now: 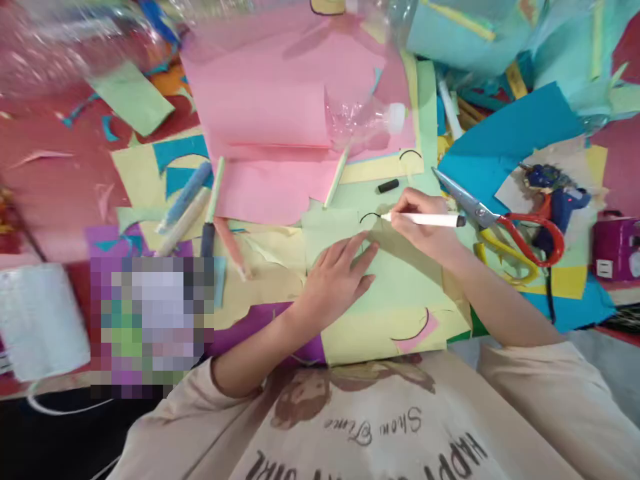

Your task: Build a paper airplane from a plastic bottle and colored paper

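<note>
My left hand (336,275) lies flat, fingers spread, pressing down a light green sheet of paper (400,283) in front of me. My right hand (417,227) is closed around a white marker (425,219), its tip touching the green paper at the end of a black curved line (369,217). The marker's black cap (388,186) lies on the paper just beyond the hand.
Red-handled scissors (505,223) and a blue glue gun (560,197) lie to the right. Pink paper (280,113), a clear plastic bottle (367,120), several markers (200,200) and coloured scraps cover the table. A white roll (40,323) sits at left beside a blurred patch.
</note>
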`<state>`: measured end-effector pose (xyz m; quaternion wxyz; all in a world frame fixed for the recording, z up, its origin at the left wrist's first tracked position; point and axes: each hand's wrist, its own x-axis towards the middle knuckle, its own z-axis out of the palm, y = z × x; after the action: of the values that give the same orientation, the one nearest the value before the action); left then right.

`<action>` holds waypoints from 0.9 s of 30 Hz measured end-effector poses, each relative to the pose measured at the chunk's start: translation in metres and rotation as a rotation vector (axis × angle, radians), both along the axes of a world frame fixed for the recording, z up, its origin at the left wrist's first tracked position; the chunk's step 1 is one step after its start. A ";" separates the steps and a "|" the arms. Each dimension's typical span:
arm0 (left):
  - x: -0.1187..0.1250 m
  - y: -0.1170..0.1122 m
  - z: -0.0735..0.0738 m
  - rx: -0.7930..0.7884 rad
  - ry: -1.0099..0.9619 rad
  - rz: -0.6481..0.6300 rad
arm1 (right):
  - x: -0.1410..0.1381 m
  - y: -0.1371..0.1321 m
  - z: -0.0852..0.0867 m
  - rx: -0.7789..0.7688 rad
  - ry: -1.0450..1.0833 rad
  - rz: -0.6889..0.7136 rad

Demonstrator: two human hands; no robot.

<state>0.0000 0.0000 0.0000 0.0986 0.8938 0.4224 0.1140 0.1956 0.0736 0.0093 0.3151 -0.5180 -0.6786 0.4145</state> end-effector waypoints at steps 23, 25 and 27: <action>-0.002 0.004 -0.007 -0.015 -0.093 0.010 | 0.008 0.001 -0.012 0.416 -0.013 -0.204; -0.002 0.006 -0.007 -0.017 -0.141 0.023 | 0.008 0.006 -0.016 0.532 -0.129 -0.139; -0.002 0.009 -0.006 -0.024 -0.177 0.032 | 0.008 0.010 -0.020 0.591 -0.227 -0.045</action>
<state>-0.0017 0.0086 -0.0063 0.1446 0.8720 0.4278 0.1891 0.2038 0.0836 -0.0109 0.3835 -0.4616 -0.7890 0.1318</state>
